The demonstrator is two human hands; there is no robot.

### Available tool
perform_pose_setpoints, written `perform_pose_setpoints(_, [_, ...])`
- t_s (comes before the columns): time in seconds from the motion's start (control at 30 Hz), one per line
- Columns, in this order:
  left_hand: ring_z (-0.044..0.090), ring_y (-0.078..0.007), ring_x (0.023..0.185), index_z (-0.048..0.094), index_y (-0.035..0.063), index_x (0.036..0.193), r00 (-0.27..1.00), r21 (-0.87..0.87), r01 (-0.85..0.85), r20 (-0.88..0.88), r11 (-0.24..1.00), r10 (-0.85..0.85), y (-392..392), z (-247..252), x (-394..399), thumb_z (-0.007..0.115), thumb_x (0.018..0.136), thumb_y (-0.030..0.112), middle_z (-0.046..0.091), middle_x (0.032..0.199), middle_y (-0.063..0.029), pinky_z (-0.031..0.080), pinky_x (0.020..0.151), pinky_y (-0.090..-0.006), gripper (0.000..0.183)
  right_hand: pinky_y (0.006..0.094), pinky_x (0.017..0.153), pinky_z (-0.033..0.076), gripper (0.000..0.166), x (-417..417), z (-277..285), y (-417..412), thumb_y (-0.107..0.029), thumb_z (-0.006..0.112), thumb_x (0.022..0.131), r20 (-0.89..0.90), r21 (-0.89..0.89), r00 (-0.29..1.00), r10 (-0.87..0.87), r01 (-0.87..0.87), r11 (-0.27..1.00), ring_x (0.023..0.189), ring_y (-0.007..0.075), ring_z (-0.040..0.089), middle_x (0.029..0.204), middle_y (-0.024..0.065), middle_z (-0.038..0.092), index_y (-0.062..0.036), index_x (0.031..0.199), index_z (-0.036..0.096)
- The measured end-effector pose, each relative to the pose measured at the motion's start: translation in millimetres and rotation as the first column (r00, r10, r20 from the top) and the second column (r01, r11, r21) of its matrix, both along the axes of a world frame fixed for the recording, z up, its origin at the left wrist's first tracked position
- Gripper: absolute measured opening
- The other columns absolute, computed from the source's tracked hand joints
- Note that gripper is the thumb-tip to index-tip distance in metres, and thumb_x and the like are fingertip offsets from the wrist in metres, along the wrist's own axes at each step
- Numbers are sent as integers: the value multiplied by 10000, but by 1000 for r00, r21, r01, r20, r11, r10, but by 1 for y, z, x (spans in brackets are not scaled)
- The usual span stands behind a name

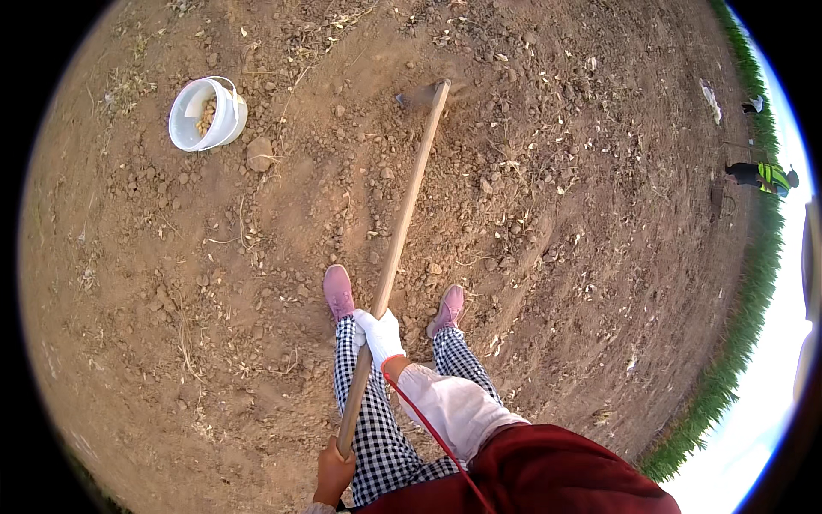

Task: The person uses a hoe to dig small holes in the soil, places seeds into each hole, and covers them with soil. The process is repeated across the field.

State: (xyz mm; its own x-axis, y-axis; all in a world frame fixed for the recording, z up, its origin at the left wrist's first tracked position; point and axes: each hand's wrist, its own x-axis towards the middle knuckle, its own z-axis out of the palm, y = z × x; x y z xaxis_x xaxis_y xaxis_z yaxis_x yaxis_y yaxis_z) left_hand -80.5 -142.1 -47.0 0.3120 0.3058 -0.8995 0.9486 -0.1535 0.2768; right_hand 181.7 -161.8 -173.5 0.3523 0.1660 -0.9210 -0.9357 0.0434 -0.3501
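Note:
My right hand [381,334], in a white knitted glove with an orange cuff, is closed around the middle of a long wooden handle [411,193]. My bare left hand [335,472] grips the same handle near its lower end. At the far end, a hoe's metal blade [420,95] rests at the loose soil, its edge partly hidden by dirt. A white plastic bucket [226,122] lies tipped or leaning at the upper left, with several small yellowish-brown lumps [207,117] inside, possibly potatoes.
Clods, dry leaves and stems cover the brown soil [289,212]. One large clod [260,154] sits beside the bucket. My pink shoes [338,292] stand either side of the handle. Far right, a person in a yellow vest [772,178] stands near green plants [758,257].

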Motion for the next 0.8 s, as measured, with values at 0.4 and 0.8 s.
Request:
perform_pose_setpoints(0.4, [644, -416, 720, 497, -9, 1058, 969, -17, 19, 248, 1000, -15, 34, 63, 78, 648, 800, 198, 631, 789, -276, 498, 629, -464, 363, 306, 468, 510, 222, 57, 113, 9, -175, 648, 858, 263, 39, 960, 96, -110, 993, 493, 154, 551, 611, 52, 546, -31, 884, 481])
perform_pose_setpoints(0.8, [454, -120, 414, 357, 63, 1149, 875, -785, -251, 66, 566, 479, 123, 199, 167, 575, 879, 98, 459, 634, -28, 370, 340, -265, 348, 412, 791, 477, 684, 25, 295, -3, -627, 525, 837, 493, -430, 350, 797, -699, 572, 868, 377, 628, 909, 242, 624, 29, 1028, 512])
